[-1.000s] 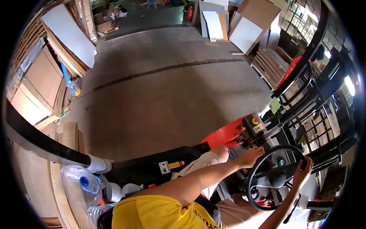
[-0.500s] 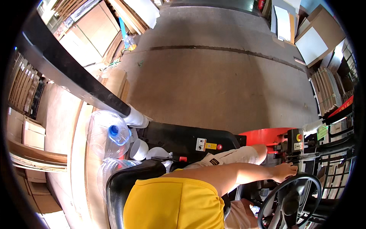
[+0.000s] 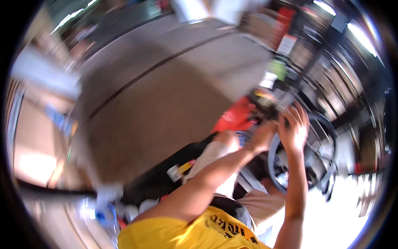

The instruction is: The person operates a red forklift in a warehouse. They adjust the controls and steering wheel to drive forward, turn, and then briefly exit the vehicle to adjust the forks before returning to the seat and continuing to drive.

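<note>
Motion blur softens the whole picture. A black steering wheel (image 3: 335,145) stands before me on the right, on a ride-on vehicle. My left hand (image 3: 264,136) lies by the wheel's upper left rim, near the control levers; its fingertips are smeared and partly covered, so its grip cannot be made out. Over the wheel's upper left part, my right hand (image 3: 294,126) has its fingers stretched and spread, with nothing seen in it. Just beyond both hands sits a dark control box (image 3: 264,98) with yellow and red marks.
A red body panel (image 3: 235,117) lies ahead of my knees, with a black side panel (image 3: 151,185) to the left. A blurred clear bottle with a blue part (image 3: 107,214) is at lower left. Cardboard (image 3: 35,137) stands left; a dark post (image 3: 319,50) rises at right.
The view has swung right and tilted. My right hand has come into sight over the wheel; my left hand stays near the levers and wheel rim.
</note>
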Demonstrator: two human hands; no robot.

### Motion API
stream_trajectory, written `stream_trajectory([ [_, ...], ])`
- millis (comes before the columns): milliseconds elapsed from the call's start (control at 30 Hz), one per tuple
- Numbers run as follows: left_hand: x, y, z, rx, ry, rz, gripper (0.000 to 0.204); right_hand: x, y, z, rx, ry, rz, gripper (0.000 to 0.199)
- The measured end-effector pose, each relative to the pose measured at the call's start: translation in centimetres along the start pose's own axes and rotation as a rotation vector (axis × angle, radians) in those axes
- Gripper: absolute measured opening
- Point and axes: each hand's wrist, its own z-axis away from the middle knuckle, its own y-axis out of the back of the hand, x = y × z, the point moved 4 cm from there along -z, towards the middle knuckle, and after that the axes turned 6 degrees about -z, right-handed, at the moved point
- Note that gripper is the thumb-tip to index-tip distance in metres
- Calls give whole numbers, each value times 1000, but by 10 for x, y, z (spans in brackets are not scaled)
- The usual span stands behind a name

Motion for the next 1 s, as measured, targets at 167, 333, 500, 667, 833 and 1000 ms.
stream_trajectory([
  [167, -14, -17, -14, -139, 105, 65, 12, 137, 110, -13, 207, -475, 22, 14],
  [333, 5, -14, -15, -118, -28, -88, 18, 119, 179, 119, 356, -567, 134, 12],
  [500, 8, -17, -5, -110, -43, -148, 27, -2, 159, 193, 94, -340, 88, 25],
  [667, 21, -21, -4, -111, -24, -165, 33, -54, 79, 110, -97, -227, -230, 32],
  [833, -15, -39, 26, -260, -60, -287, 34, 27, 36, -4, 115, -139, -160, 19],
  [1000, 5, -47, 21, -220, 129, -17, 19, 135, 119, 5, 244, -419, -19, 39],
])
